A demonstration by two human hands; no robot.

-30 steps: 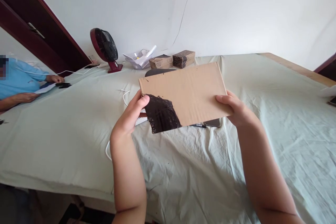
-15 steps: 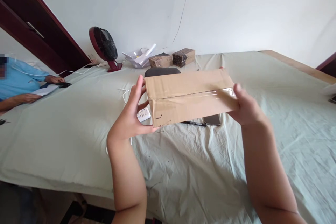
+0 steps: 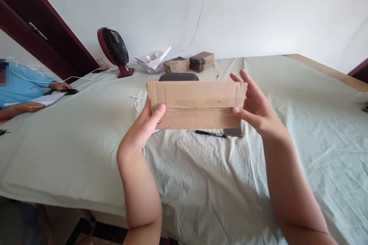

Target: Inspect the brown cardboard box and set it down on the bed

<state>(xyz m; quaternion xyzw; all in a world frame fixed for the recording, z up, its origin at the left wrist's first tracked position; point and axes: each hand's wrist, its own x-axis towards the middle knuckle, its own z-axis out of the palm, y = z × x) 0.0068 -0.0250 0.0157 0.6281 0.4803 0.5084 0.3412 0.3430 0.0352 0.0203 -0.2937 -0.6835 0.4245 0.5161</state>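
Observation:
A brown cardboard box (image 3: 198, 95) is held up level above the cloth, its taped seam running across the side facing me. My left hand (image 3: 149, 120) grips its left end, thumb on the near face and the other fingers hidden behind. At the right end, my right hand (image 3: 258, 107) has its thumb on the near face, with some fingers spread beyond the edge. Below the box lie a black marker (image 3: 211, 134) and a dark phone (image 3: 233, 132), partly covered by it. A black rounded object (image 3: 178, 77) shows behind its top edge.
The table is covered by a wrinkled pale green cloth (image 3: 86, 141). Toward the wall stand a red fan (image 3: 115, 49), a clear plastic basket (image 3: 151, 65) and two cardboard boxes (image 3: 176, 65). A white cable (image 3: 137, 103) lies left. Another person (image 3: 23, 88) sits far left holding papers.
The box has turned from a tilt to level and shifted slightly left. My left thumb has moved onto its near face; my right fingers have spread, with the thumb lower on the face.

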